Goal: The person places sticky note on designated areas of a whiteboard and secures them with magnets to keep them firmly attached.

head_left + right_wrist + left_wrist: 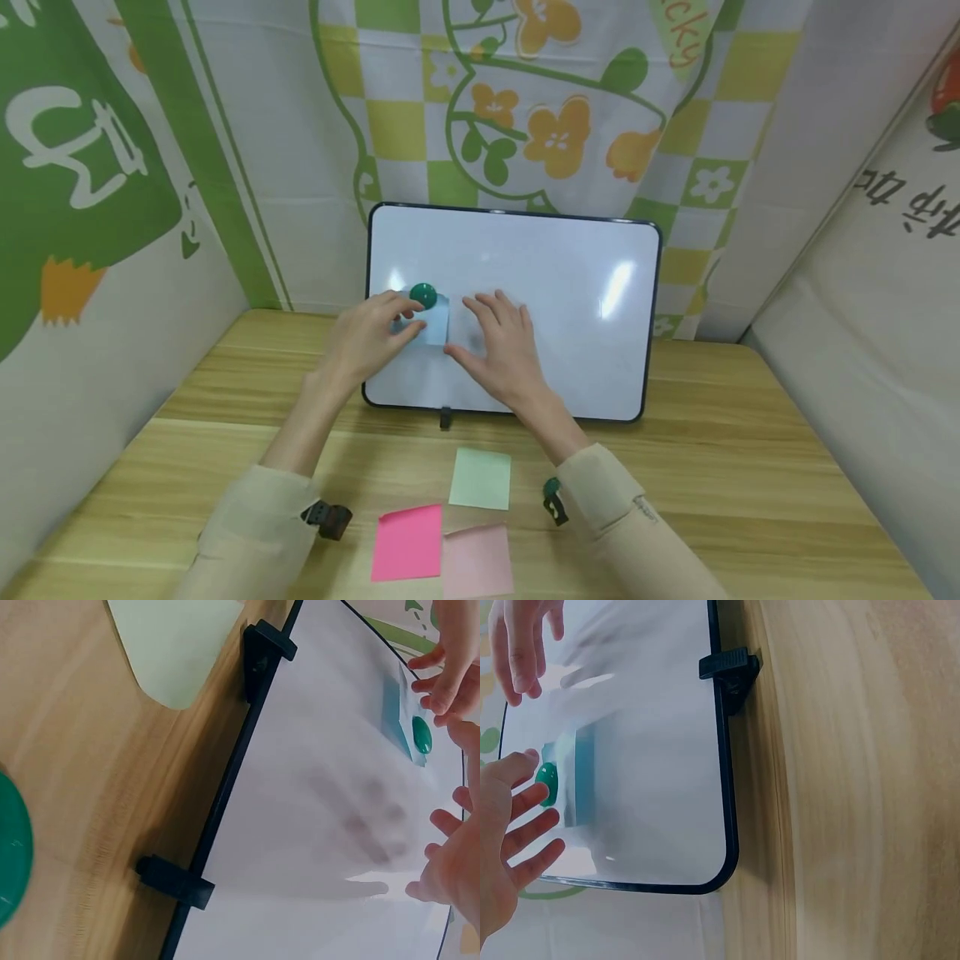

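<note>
A light blue sticky note lies on the whiteboard, with a round green magnet on its upper part. In the left wrist view the note's lower part stands off the board. My left hand is at the note's left side, thumb and fingers apart around the magnet, fingertips close to it. To the right of the note, my right hand is spread over the board, holding nothing; its thumb tip is near the note's lower right corner.
Pale green, bright pink and light pink sticky notes lie on the wooden table in front. Another green round piece lies near the right sleeve. Black feet hold the board's lower edge. Patterned cloth hangs behind.
</note>
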Demonstrator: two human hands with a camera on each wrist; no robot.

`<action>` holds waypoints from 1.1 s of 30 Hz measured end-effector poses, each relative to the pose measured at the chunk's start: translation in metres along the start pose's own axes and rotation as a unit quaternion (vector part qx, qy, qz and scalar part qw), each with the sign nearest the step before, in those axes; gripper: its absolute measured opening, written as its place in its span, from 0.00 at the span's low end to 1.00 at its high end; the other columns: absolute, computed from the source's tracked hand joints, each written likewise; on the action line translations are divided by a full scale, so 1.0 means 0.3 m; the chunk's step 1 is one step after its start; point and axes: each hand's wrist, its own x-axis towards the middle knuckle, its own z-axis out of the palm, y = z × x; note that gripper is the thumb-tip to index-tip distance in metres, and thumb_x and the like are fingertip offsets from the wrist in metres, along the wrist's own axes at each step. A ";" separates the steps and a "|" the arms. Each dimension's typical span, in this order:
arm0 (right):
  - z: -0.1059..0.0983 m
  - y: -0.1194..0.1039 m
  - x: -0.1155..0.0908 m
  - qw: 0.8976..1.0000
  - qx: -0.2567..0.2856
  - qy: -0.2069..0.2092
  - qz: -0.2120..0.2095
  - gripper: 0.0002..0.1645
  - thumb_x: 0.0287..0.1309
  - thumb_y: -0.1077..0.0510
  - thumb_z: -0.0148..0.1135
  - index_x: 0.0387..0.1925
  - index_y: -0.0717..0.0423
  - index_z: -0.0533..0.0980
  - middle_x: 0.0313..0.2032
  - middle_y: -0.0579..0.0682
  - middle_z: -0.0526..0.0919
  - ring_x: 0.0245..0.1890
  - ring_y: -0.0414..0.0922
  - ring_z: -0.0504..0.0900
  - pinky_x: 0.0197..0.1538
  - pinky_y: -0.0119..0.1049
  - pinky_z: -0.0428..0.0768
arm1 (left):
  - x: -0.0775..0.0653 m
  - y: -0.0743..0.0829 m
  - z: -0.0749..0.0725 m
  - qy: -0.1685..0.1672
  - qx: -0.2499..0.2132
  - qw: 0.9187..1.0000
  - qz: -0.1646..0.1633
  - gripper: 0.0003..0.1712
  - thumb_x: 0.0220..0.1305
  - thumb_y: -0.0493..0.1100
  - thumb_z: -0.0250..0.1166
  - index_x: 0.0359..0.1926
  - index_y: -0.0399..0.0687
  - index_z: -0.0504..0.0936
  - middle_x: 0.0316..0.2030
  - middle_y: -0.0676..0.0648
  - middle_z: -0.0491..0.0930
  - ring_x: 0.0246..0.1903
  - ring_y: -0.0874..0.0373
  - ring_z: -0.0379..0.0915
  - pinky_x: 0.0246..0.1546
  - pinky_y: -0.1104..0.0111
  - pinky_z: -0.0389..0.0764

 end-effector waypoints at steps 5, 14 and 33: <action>-0.012 0.019 -0.033 0.999 0.040 0.015 0.020 0.41 0.56 0.41 0.70 0.67 0.53 0.70 0.65 0.54 0.73 0.73 0.59 0.61 0.73 0.66 0.53 | -0.012 0.023 0.010 -0.005 0.001 1.000 0.025 0.13 0.63 0.47 0.69 0.45 0.46 0.86 0.36 0.47 0.83 0.32 0.53 0.79 0.30 0.65 0.80; -0.040 0.043 -0.105 0.993 0.097 0.008 0.060 0.40 0.57 0.43 0.70 0.66 0.55 0.70 0.66 0.54 0.74 0.75 0.58 0.58 0.74 0.65 0.50 | -0.026 0.046 0.044 -0.028 -0.001 0.998 0.055 0.13 0.61 0.47 0.71 0.44 0.48 0.86 0.38 0.49 0.85 0.34 0.55 0.81 0.33 0.65 0.82; -0.120 0.082 -0.263 0.971 0.149 -0.077 0.170 0.50 0.54 0.39 0.71 0.73 0.49 0.62 0.74 0.51 0.63 0.79 0.54 0.46 0.75 0.64 0.46 | -0.070 0.101 0.094 -0.089 -0.015 0.994 0.067 0.11 0.63 0.47 0.70 0.43 0.49 0.87 0.38 0.51 0.85 0.35 0.56 0.81 0.32 0.68 0.81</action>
